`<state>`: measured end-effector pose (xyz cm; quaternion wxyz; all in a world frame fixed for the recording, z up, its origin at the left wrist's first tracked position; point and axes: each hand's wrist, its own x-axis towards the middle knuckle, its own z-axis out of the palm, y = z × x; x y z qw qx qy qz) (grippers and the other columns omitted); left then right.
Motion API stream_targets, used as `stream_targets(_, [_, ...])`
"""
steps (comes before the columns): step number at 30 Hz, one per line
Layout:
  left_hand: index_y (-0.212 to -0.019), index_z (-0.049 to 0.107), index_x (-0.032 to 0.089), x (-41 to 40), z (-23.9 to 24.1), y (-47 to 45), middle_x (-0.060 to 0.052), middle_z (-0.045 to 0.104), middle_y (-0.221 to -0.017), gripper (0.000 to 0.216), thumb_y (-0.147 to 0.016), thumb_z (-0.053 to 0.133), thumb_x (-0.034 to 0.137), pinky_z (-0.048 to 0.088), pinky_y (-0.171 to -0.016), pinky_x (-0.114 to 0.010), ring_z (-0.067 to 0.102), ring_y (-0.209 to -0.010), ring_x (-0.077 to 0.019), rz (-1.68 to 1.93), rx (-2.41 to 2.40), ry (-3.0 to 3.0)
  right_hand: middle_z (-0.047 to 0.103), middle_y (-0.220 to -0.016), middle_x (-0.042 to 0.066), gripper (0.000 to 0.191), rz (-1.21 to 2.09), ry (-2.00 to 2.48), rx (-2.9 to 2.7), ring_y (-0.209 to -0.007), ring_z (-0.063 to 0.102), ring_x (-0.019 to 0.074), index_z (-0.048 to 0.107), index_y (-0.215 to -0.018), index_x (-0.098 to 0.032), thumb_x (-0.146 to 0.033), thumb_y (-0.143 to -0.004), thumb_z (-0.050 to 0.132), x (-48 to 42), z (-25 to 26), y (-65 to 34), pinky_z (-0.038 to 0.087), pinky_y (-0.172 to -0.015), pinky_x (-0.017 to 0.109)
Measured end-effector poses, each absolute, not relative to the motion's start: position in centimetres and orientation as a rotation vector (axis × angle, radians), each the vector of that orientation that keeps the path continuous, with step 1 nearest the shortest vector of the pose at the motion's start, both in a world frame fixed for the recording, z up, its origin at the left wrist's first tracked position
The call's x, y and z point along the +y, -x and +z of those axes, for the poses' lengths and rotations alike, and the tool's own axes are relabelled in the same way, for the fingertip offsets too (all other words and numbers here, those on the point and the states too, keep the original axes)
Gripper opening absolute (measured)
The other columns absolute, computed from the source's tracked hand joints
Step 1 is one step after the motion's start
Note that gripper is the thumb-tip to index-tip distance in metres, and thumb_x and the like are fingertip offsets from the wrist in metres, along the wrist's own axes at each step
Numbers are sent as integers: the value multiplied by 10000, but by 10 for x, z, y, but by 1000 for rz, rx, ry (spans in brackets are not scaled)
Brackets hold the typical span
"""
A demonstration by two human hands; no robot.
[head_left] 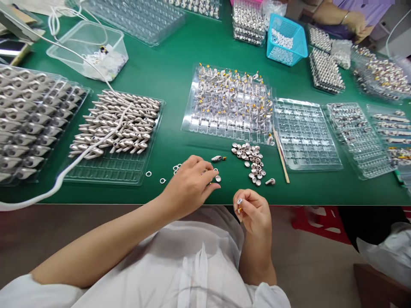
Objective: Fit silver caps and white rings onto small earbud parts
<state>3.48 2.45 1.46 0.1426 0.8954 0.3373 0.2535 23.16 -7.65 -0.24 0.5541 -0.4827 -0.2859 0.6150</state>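
Note:
My left hand reaches over the table's front edge, palm down, fingers bent and thumb apart. Small round silver caps lie under and beside its fingertips; nothing shows in its grasp. Between thumb and fingers, my right hand pinches a small part with a pale rim and an orange tip, just off the table edge. Behind my left fingers lies a silver-grey piece with an orange end. A loose pile of round caps sits beyond my right hand, with a curved grey piece close by.
Small white rings lie left of my left hand. Trays of grey shells and a white cable are further left. A tray of orange-tipped parts, a wooden stick and a blue basket stand beyond. Another person's hand is far right.

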Motion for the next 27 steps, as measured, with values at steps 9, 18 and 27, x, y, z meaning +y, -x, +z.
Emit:
stream_targets(9, [-861,721,136,37,-1,-55,-113,640,-921,57,-823,684,159,468,-795,-440,489,-895,-266,445,956,-2621,602,-692,4,180,1485,1165,-800,-501,487,81,625,-754,-181,-329,-850,660,-85,-11,-232,352,-425,204])
stream_targets(18, [-858,651,144,34,7,-51,-83,705,-852,52,-844,608,171,492,-789,-391,591,-840,-230,667,800,-2559,658,-1008,58,101,1059,1389,-1082,-704,589,127,597,-850,-211,-243,-930,544,-79,-1,-225,468,-605,264])
stream_targets(27, [-979,629,152,15,17,-39,-43,705,-803,104,-890,579,174,529,-759,-311,648,-764,-176,842,837,-2399,675,-1089,101,199,745,1279,-1640,-1050,639,224,567,-999,-238,-86,-878,525,-66,13,-208,524,-800,354])
